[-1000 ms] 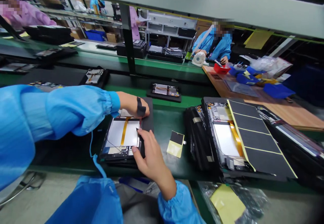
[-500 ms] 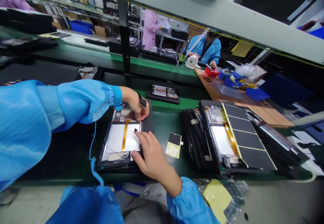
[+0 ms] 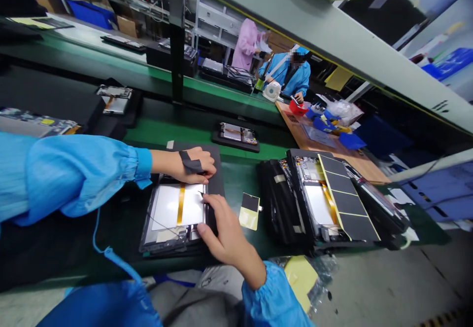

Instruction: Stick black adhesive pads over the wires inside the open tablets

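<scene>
- Opened tablet (image 3: pixel 168 213) lies with black foam (image 3: pixel 218 184) showing beside it, on the green bench (image 3: pixel 234 174); its orange ribbon (image 3: pixel 181 206) could crease if a finger drags across.
- Right hand (image 3: pixel 227 231): thumb and forefinger spread at the right edge, a dark sliver (image 3: pixel 201 193) by the forefinger; whether gripped, I cannot tell. A slip could skew it.
- Left hand (image 3: pixel 197 166): curled over the upper part, grip hidden; hard pressing could harm components beneath.
</scene>
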### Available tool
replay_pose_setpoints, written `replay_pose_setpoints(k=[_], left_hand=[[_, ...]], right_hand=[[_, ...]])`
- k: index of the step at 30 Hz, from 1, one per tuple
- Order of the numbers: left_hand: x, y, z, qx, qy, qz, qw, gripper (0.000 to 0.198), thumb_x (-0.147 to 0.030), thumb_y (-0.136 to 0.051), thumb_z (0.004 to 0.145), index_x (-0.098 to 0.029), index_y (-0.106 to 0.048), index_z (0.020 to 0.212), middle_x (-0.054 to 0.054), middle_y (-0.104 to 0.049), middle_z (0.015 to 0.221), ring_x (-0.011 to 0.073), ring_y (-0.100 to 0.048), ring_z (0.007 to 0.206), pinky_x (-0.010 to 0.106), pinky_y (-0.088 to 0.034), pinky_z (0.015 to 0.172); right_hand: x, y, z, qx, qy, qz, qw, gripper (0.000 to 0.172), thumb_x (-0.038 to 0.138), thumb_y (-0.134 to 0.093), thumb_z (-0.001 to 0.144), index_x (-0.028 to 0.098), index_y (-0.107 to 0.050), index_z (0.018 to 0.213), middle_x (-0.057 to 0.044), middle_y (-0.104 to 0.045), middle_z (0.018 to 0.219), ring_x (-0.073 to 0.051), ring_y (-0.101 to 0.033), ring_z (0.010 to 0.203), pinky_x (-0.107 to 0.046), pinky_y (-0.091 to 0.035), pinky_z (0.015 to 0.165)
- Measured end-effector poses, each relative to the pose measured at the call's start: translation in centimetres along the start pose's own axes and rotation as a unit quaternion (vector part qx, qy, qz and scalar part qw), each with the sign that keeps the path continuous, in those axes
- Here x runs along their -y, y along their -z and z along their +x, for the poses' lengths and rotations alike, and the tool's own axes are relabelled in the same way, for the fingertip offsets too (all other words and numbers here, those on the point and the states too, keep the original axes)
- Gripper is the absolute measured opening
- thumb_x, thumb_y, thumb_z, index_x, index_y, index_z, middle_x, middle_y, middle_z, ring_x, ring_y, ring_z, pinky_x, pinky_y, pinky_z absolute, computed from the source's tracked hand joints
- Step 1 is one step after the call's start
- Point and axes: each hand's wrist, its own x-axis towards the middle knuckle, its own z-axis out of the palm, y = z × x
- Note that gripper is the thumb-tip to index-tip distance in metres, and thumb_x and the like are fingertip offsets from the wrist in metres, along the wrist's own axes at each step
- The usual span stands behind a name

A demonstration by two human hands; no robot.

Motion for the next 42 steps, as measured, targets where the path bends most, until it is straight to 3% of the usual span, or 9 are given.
replay_pose_setpoints(k=[5, 8, 12, 16, 25, 31, 35, 39, 42], left_hand=[[-0.4, -0.2, -0.3, -0.025, 0.027, -0.006, 0.999, 0.015, -0.022, -0.066, 0.089, -0.021, -0.062, 0.075, 0.003, -0.068, 0.084, 0.0230, -0.060, 0.089, 0.035, -0.033, 0.075], [-0.5, -0.1, -0.3, -0.031, 0.028, -0.009, 0.999, 0.015, -0.022, -0.067, 0.088, -0.021, -0.061, 0.073, 0.002, -0.067, 0.082, 0.0223, -0.059, 0.085, 0.035, -0.033, 0.073], [-0.6, 0.0, -0.3, -0.032, 0.029, -0.004, 0.999, 0.016, -0.023, -0.067, 0.088, -0.021, -0.061, 0.074, 0.002, -0.067, 0.083, 0.0226, -0.058, 0.083, 0.035, -0.032, 0.071], [-0.7, 0.0, -0.3, -0.028, 0.037, 0.010, 0.999, 0.015, -0.023, -0.067, 0.088, -0.021, -0.061, 0.074, 0.003, -0.068, 0.084, 0.0228, -0.058, 0.084, 0.035, -0.031, 0.069], [-0.6, -0.1, 0.0, -0.019, 0.039, 0.023, 0.999, 0.015, -0.024, -0.064, 0.090, -0.021, -0.063, 0.075, 0.004, -0.069, 0.086, 0.0223, -0.058, 0.083, 0.035, -0.031, 0.068], [-0.4, -0.5, 0.1, -0.021, 0.046, 0.014, 0.999, 0.014, -0.022, -0.064, 0.089, -0.021, -0.063, 0.074, 0.003, -0.069, 0.085, 0.0218, -0.058, 0.083, 0.035, -0.032, 0.069], [-0.6, -0.3, 0.0, -0.022, 0.051, 0.012, 0.998, 0.012, -0.024, -0.064, 0.088, -0.020, -0.065, 0.077, 0.004, -0.069, 0.088, 0.0217, -0.057, 0.085, 0.034, -0.033, 0.071], [-1.0, 0.1, -0.2, -0.017, 0.051, 0.011, 0.998, 0.013, -0.024, -0.064, 0.089, -0.020, -0.063, 0.077, 0.002, -0.068, 0.085, 0.0206, -0.058, 0.086, 0.032, -0.036, 0.073], [-1.1, 0.3, -0.4, -0.013, 0.057, 0.014, 0.998, 0.016, -0.025, -0.065, 0.090, -0.020, -0.062, 0.075, 0.002, -0.068, 0.086, 0.0210, -0.059, 0.087, 0.032, -0.037, 0.074]], right_hand=[[-0.3, 1.6, 0.8, -0.024, -0.083, 0.158, 0.984, 0.032, 0.038, -0.054, 0.106, 0.025, -0.055, 0.135, -0.010, -0.067, 0.128, -0.023, -0.069, 0.123, -0.040, -0.055, 0.109], [-0.8, 3.0, 2.4, -0.023, -0.130, 0.175, 0.976, 0.023, 0.042, -0.055, 0.105, 0.023, -0.060, 0.118, -0.006, -0.068, 0.107, -0.020, -0.073, 0.102, -0.035, -0.058, 0.095], [-1.4, 4.2, 4.8, 0.049, -0.135, 0.142, 0.979, 0.021, 0.042, -0.066, 0.096, 0.021, -0.065, 0.093, 0.002, -0.057, 0.078, -0.015, -0.058, 0.073, -0.026, -0.051, 0.069], [-1.8, 3.8, 6.1, 0.099, -0.126, 0.128, 0.979, 0.020, 0.039, -0.065, 0.095, 0.020, -0.066, 0.091, 0.004, -0.053, 0.074, -0.012, -0.048, 0.066, -0.023, -0.042, 0.061], [-1.8, 3.0, 6.9, 0.091, -0.119, 0.048, 0.988, 0.004, 0.022, -0.060, 0.093, 0.020, -0.064, 0.091, 0.002, -0.059, 0.082, -0.013, -0.052, 0.070, -0.024, -0.042, 0.066], [-1.6, 2.1, 6.7, 0.046, -0.133, -0.016, 0.990, 0.010, 0.012, -0.062, 0.089, 0.022, -0.065, 0.089, 0.003, -0.059, 0.079, -0.015, -0.054, 0.070, -0.025, -0.045, 0.069], [-1.6, 0.7, 6.2, -0.033, -0.147, -0.054, 0.987, 0.022, 0.017, -0.063, 0.093, 0.023, -0.067, 0.114, 0.001, -0.063, 0.087, -0.017, -0.059, 0.072, -0.028, -0.051, 0.072], [-0.7, -0.6, 4.4, -0.081, -0.118, -0.077, 0.987, 0.024, 0.029, -0.060, 0.100, 0.021, -0.071, 0.119, -0.012, -0.069, 0.120, -0.025, -0.068, 0.100, -0.039, -0.057, 0.092], [0.1, -0.8, 1.8, -0.053, -0.050, -0.107, 0.992, 0.040, 0.038, -0.065, 0.099, 0.015, -0.070, 0.132, -0.020, -0.059, 0.151, -0.036, -0.054, 0.138, -0.051, -0.048, 0.115]])
